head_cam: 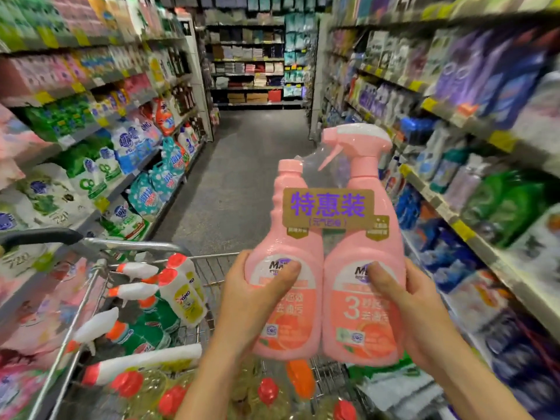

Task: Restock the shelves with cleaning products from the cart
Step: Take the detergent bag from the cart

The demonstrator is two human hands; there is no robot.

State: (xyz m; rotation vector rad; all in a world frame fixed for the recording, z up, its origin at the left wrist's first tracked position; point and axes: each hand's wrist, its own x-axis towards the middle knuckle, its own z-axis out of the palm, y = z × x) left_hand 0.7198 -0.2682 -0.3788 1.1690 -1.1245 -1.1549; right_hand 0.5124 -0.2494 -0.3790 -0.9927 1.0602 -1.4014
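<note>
Two long runs of stocked store shelving line the aisle. The left-hand shelves [100,122] fill the left of the frame with bagged and bottled detergents. The right-hand shelves [472,234], edged with yellow price strips, fill the right (both are largely blurred, so no free slot can be made out).

At the lower left, the silver wire shopping cart [130,245] is loaded with green spray bottles with white triggers [145,331], a yellow-labelled white bottle [185,301] and red-capped clear bottles [127,386].

Just right of centre, above the cart's far right corner, the shrink-wrapped twin pack of pink plastic spray-cleaner bottles [348,247] is held upright. One bottle is capped and the other is fitted with a trigger head, and the two are joined by a tan card label [328,207].

The pack is gripped at its lower half from both sides. The left hand [251,301] is wrapped round the left bottle and the right hand [415,301] round the right one. Each thumb is pressed on a front label, and the other fingers are hidden behind.

The step in hand is judged to be the carry from cart to shelf. Next, a matching pink row would have to be found, probably on the right. The pack would then be set down upright, label outward, and released only once seated.
</note>
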